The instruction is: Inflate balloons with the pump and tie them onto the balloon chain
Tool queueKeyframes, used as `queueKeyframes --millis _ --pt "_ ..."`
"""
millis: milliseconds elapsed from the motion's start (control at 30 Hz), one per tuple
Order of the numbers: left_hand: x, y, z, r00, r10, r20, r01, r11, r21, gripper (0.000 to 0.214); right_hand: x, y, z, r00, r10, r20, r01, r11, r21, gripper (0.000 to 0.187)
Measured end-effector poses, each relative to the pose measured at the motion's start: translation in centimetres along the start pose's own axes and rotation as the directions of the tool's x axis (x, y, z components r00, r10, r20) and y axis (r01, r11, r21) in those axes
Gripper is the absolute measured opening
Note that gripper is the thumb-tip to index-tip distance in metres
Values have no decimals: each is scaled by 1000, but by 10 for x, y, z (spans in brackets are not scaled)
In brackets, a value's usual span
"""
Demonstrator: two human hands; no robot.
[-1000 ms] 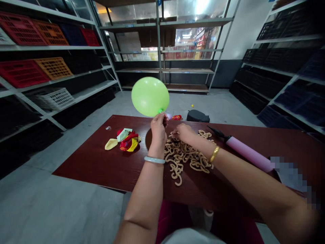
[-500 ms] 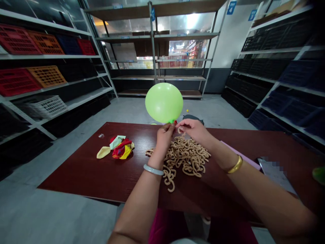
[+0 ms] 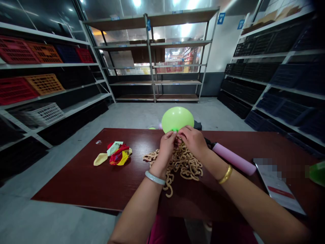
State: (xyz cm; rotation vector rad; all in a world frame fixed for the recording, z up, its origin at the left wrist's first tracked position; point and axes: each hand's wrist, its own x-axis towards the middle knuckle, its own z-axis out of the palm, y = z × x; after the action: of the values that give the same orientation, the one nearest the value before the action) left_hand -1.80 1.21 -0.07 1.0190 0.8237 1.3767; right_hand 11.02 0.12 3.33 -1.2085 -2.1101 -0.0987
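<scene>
A round inflated green balloon [image 3: 177,118] stands just beyond my hands, its knotted neck pointing toward me. My left hand [image 3: 167,145] pinches at that neck with thumb and forefinger. Close against it, my right hand [image 3: 193,139] has its fingers drawn together beside the neck; what lies between them is hidden. Beneath both hands spreads a pile of tan, curved, hook-like pieces [image 3: 189,166], partly covered by my left wrist. To the left lies a small heap of limp uninflated balloons [image 3: 119,154] in red, yellow and pale green.
A pink cylinder [image 3: 235,159] with a black end and a flat tablet-like device [image 3: 281,189] lie right on the brown table [image 3: 83,179]. A green object [image 3: 317,173] sits at the right edge. Shelves with crates [image 3: 44,84] line the sides; a rack [image 3: 175,83] stands behind.
The green balloon has dropped lower and tipped away, and now looks smaller. My right hand has closed in on the left at the neck. The view has tilted slightly up.
</scene>
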Motion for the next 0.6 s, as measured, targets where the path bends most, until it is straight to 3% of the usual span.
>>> queueKeyframes --millis 167,233,333,433,533,600 --pt "3 -4 0 1000 9 -17 -10 999 -41 35 5 8 5 1000 19 18 -21 995 101 10" --pt "4 -4 -2 999 7 -32 -8 999 -33 34 11 14 1 997 38 72 -52 979 199 10" --pt "7 -6 -5 996 36 -82 -34 999 20 32 25 20 -10 969 123 216 -194 917 349 9" --pt "7 -8 -5 996 62 -62 -58 996 72 32 44 11 -22 929 162 334 -336 747 573 17" --pt "5 -8 -2 1000 25 6 -26 1000 9 31 64 -11 -32 927 103 361 -366 464 807 26" --pt "3 -6 1 1000 -12 10 13 997 -73 29 71 -24 -39 928 80 365 -367 374 851 32"
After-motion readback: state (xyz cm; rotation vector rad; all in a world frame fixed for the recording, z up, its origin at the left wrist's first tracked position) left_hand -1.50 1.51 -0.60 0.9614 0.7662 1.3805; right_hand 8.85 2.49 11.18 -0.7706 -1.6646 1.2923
